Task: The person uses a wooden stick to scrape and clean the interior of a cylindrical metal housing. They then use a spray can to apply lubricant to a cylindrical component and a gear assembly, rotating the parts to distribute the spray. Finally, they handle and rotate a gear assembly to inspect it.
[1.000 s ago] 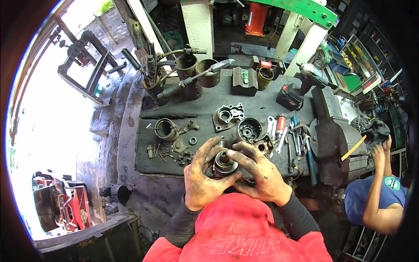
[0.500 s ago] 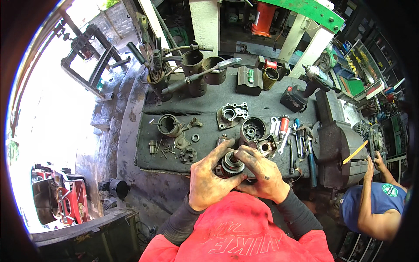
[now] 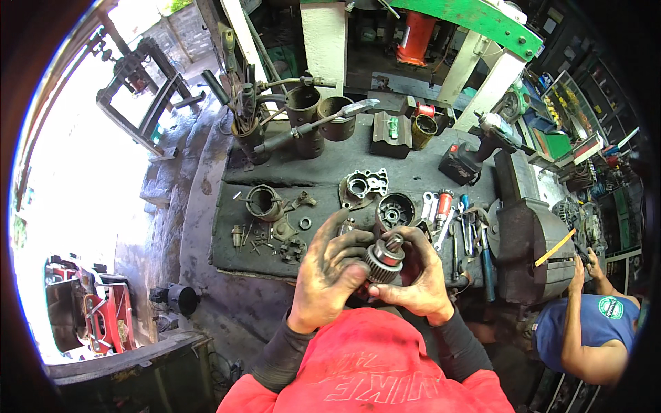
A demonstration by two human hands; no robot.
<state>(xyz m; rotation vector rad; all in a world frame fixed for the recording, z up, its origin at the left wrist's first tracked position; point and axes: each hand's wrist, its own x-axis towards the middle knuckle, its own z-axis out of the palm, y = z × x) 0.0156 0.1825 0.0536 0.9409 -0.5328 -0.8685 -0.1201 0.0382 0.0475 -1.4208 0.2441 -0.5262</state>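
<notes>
A greasy pinion gear assembly (image 3: 385, 260), with a toothed ring and a small toothed shaft end pointing up, is held over the bench's front edge. My right hand (image 3: 421, 275) grips it from the right, thumb in front and fingers behind. My left hand (image 3: 330, 272) is open on its left side, fingers spread and raised; its thumb is close to the toothed ring, and I cannot tell whether it touches. Just beyond the hands lie a round metal housing (image 3: 396, 212) and a cast end cover (image 3: 365, 186). The lower end of the gear assembly is hidden.
Left on the bench (image 3: 330, 158) are a cylindrical casing (image 3: 263, 202) and small bolts. Wrenches and a red-handled screwdriver (image 3: 444, 206) lie right, near a cordless impact wrench (image 3: 482, 146) and a vise (image 3: 537, 248). A co-worker (image 3: 592, 330) works at far right.
My left hand has come off the gear assembly and spread its fingers. The right hand keeps hold of it, now tilted and shifted slightly right.
</notes>
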